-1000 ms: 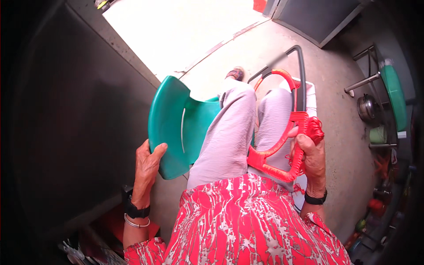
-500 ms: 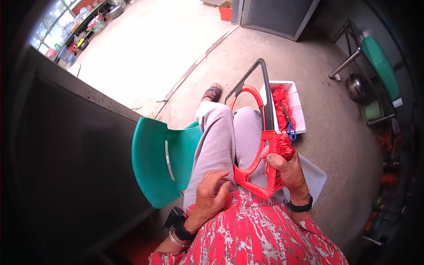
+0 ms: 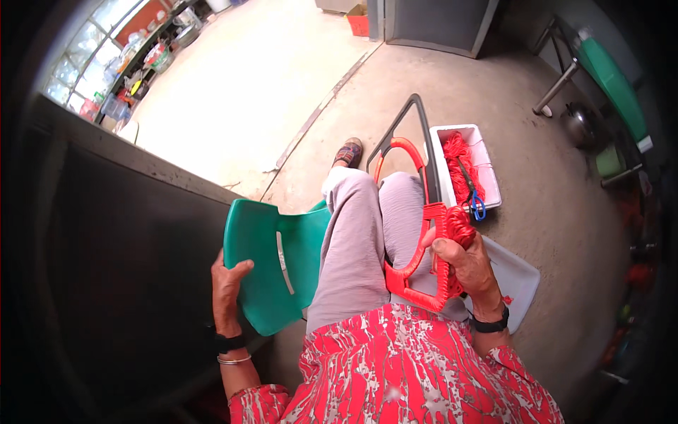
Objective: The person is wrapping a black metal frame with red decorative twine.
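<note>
My left hand has hold of the backrest edge of a green plastic chair, thumb on the near face and the other fingers mostly hidden behind. Over my lap my right hand grips a black rectangular frame with a ring inside it. Smooth red cord covers the frame's near end and much of the ring; the far end is bare black. A looped bundle of red cord is pinched against the frame's right side by the same hand, and some fingers are hidden behind it.
On the floor to the right, a white foam box holds red cord and scissors with blue handles. A shallow white tray lies nearer. A dark panel stands left; a metal pot sits far right.
My left hand has moved left from my lap to the chair's backrest and closed on it. The right hand keeps hold of the frame and cord. The view has shifted slightly.
</note>
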`<state>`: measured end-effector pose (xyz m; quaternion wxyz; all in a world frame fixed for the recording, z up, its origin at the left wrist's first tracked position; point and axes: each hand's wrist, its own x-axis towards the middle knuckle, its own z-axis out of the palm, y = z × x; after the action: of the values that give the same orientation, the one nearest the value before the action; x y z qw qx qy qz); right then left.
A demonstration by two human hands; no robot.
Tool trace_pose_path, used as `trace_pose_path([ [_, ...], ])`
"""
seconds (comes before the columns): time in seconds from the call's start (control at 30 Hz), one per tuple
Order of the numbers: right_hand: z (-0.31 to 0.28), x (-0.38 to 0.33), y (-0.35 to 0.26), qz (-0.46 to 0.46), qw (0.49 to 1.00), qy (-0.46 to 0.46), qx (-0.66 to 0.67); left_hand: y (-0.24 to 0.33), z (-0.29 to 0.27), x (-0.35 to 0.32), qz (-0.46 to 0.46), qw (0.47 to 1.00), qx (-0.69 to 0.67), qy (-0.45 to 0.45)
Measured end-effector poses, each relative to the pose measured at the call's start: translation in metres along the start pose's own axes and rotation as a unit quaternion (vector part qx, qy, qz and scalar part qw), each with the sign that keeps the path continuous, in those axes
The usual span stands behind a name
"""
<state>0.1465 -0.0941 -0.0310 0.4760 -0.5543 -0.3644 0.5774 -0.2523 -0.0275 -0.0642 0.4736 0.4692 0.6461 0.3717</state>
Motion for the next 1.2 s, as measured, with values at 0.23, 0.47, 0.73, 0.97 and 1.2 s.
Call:
trace_pose_path([
  [0.23,-0.006,0.005,-0.001,-0.007,0.999,-0.033,-0.025,0.006,-0.014,-0.028,-0.085,0.994,0.031,-0.055],
  [0.47,-0.006,0.017,-0.003,-0.02,0.999,-0.034,-0.003,-0.004,-0.011,-0.041,-0.072,0.997,0.021,-0.018],
  [0.73,-0.02,-0.001,0.014,-0.018,0.999,0.017,0.03,0.007,0.043,-0.055,0.24,0.888,0.308,0.242],
  [0.97,-0.03,-0.017,0.025,0.023,0.994,0.044,0.101,0.03,0.149,-0.062,0.308,0.943,0.121,-0.029],
  [1.2,-0.017,-0.011,0.024,0.02,0.993,0.047,0.107,0.03,0.199,-0.076,0.219,0.944,0.02,-0.246],
])
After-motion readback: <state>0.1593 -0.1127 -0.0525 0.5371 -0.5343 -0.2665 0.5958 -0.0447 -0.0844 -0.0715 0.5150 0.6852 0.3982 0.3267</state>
